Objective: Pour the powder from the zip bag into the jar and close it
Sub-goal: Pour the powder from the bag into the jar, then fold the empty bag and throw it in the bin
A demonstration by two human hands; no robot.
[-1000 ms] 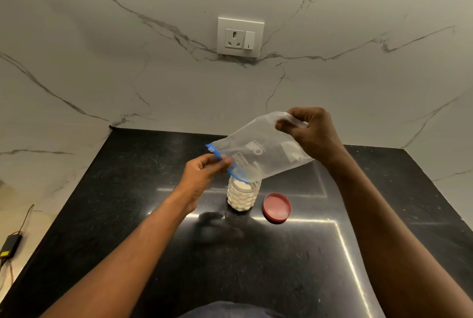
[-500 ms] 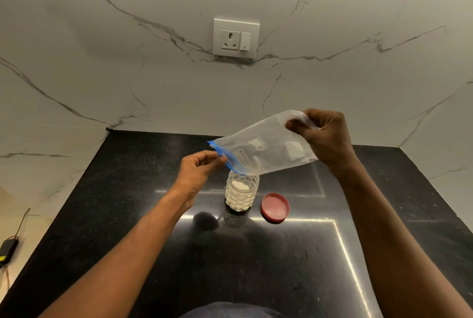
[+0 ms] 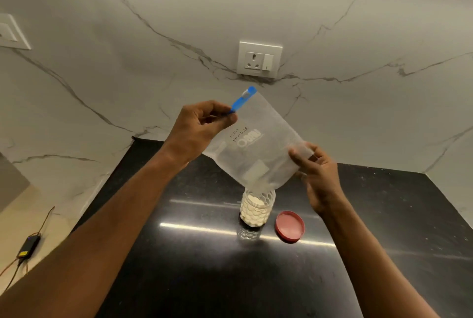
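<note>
- The jar (image 3: pixel 256 209) stands upright on the black counter (image 3: pixel 204 279), and I use it as the landmark. It is open and already holds white powder (image 3: pixel 252 206).
- The zip bag (image 3: pixel 258 143) hangs just above the jar, and its lowest corner nearly touches the jar mouth, probably so that the last powder falls inside.
- The left hand (image 3: pixel 202 129), above and left of the jar, is closed on the bag's blue zip strip (image 3: pixel 243 100).
- The right hand (image 3: pixel 316 177), above and right of the jar, has half-open fingers at the bag's edge; whether it pinches, I cannot tell.
- The red lid (image 3: pixel 290 226) lies just right of the jar, near for closing.
</note>
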